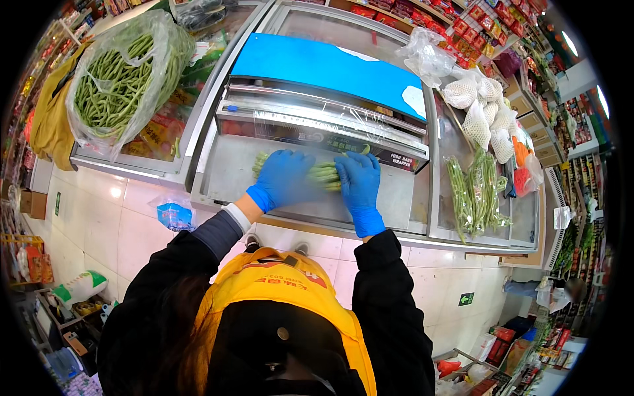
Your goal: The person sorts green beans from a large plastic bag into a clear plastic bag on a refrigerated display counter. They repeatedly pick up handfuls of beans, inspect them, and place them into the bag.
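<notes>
Both of my hands wear blue gloves and rest on a bundle of green beans (324, 175) lying across the metal plate of a food wrapping machine (237, 166). My left hand (285, 178) covers the bundle's left part, with bean ends poking out beyond it. At the other end my right hand (359, 178) curls its fingers over the beans; one bean tip sticks up above the knuckles. Clear plastic film (322, 121) stretches over the machine's roller bar behind the hands. A blue sheet (322, 72) covers the part further back.
A large clear bag of loose green beans (116, 84) stands on the freezer at the left. On the right lie wrapped bean bundles (478, 193), net-wrapped produce (475, 96) and carrots (521, 151). A blue package (174, 216) lies on the floor. Another person (550, 292) is at far right.
</notes>
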### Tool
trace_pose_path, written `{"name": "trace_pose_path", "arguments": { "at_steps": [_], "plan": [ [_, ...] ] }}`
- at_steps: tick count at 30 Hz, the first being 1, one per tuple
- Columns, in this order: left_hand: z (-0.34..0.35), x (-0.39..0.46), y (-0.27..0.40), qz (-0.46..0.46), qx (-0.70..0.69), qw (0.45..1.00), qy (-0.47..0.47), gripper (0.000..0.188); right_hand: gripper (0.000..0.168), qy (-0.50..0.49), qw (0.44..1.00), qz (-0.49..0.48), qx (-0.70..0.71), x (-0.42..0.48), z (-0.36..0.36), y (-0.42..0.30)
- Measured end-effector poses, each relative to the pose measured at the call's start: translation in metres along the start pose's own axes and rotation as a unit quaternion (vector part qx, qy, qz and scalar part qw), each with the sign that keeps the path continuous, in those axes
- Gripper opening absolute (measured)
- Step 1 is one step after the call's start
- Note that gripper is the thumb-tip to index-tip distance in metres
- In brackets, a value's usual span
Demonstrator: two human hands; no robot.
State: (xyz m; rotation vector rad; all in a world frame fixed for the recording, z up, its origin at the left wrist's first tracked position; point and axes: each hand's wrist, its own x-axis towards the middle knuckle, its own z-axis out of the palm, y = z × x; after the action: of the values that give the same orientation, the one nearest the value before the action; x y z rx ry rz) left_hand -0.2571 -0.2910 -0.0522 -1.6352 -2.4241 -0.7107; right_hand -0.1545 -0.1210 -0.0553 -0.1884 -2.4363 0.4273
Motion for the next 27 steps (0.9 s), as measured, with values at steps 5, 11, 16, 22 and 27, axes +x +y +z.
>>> {"name": "trace_pose_path", "arguments": {
  "at_steps": [5, 11, 16, 22, 27],
  "plan": [
    [-0.002, -0.001, -0.005, 0.106, 0.036, 0.994, -0.02, 0.06, 0.014, -0.035, 0.996, 0.075, 0.042, 0.006, -0.001, -0.003],
    [-0.004, 0.007, -0.006, 0.167, 0.137, 0.976, 0.017, 0.035, 0.016, -0.074, 0.976, 0.148, 0.14, 0.011, 0.007, 0.016],
    [-0.003, 0.013, -0.016, 0.174, 0.095, 0.98, 0.009, 0.034, 0.014, -0.149, 0.96, 0.179, 0.157, 0.032, -0.021, -0.002],
    [-0.006, 0.016, -0.023, 0.147, -0.01, 0.988, -0.037, 0.044, 0.048, -0.133, 0.971, -0.178, -0.088, 0.017, -0.006, -0.029],
    [-0.034, 0.023, -0.01, 0.059, -0.096, 0.971, -0.212, 0.041, 0.05, -0.18, 0.97, -0.119, -0.115, 0.004, -0.004, -0.017]
  ]
}}
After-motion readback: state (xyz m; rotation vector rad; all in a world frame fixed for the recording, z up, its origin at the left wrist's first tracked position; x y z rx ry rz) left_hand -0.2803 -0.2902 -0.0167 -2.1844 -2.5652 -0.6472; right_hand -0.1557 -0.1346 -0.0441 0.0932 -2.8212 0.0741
